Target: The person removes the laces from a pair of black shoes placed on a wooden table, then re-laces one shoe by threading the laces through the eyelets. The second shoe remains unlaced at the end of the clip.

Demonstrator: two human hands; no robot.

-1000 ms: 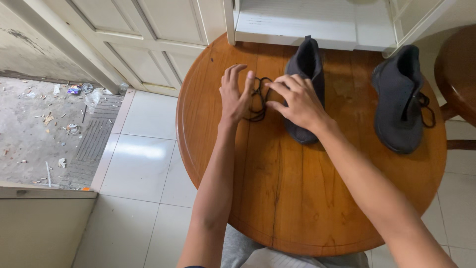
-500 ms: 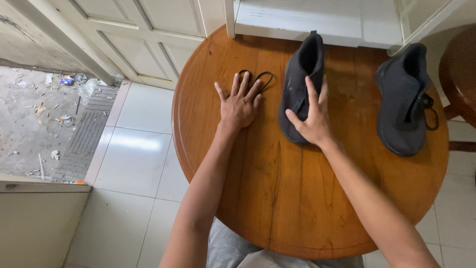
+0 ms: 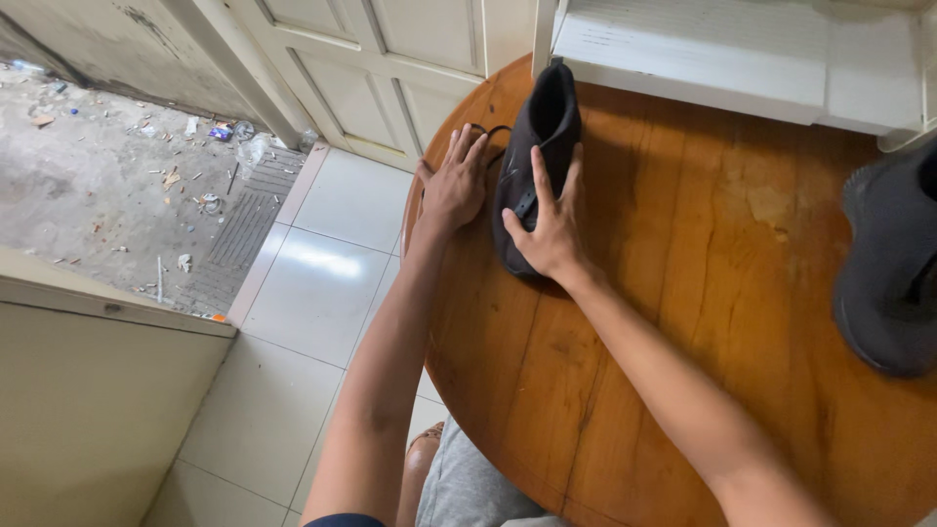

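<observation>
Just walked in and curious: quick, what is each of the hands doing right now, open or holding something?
Left hand: open, flat on the black shoelace on the table.
Right hand: open, fingers spread on the black shoe, not gripping it.

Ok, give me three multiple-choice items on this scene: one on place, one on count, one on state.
1. Where does the right hand rest?
A. on the dark shoe
B. on the floor
C. on the white shelf

2. How many shoes show on the round wooden table?
A. one
B. two
C. four

3. How is the left hand?
A. fisted
B. flat, fingers spread, over the black lace
C. raised off the table

Answers: 1 A, its fingers lie across the shoe. 2 B, a second shoe sits at the right edge. 3 B, its palm faces down on the lace.
</observation>
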